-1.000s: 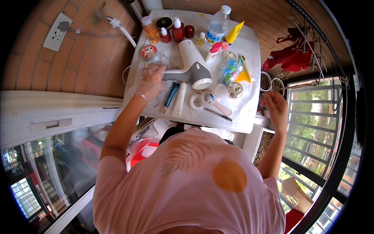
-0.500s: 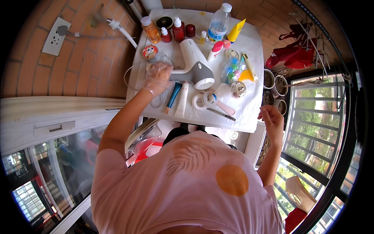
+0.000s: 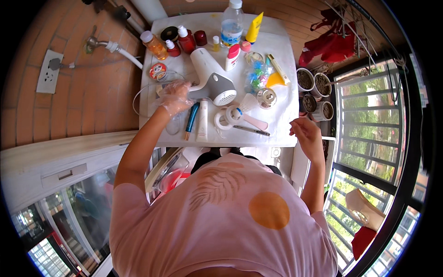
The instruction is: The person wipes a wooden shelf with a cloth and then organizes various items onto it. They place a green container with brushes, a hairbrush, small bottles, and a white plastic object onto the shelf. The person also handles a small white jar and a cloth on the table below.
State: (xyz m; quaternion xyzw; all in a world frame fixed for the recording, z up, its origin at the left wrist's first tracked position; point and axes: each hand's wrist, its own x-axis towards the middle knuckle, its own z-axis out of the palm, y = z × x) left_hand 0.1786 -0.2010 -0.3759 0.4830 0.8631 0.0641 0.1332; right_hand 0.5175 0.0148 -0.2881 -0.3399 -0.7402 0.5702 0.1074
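My left hand [image 3: 177, 96], in a clear plastic glove, is closed around the handle end of a white and grey hair dryer [image 3: 213, 76] lying on the table. The hand hides much of that handle. A thin white cord [image 3: 137, 96] loops beside it. Close by lie a blue tube [image 3: 192, 117] and a white tube [image 3: 202, 121]. My right hand [image 3: 306, 134] hovers at the table's right edge, fingers curled and thumb near the index finger, with nothing visible in it. Nearest to it are a pen [image 3: 251, 130] and a pale pink-handled brush [image 3: 255, 122].
Along the back stand an orange bottle [image 3: 156, 46], red pump bottles [image 3: 186, 40], a clear water bottle [image 3: 231, 25] and a yellow tube [image 3: 254, 28]. A round glass jar [image 3: 266, 97] and a white ring [image 3: 224, 119] sit right of the tubes. Several plant pots [image 3: 321, 84] flank the table.
The whole scene has shifted left in the picture as my head turned. Both hands keep nearly the same places and poses relative to the table.
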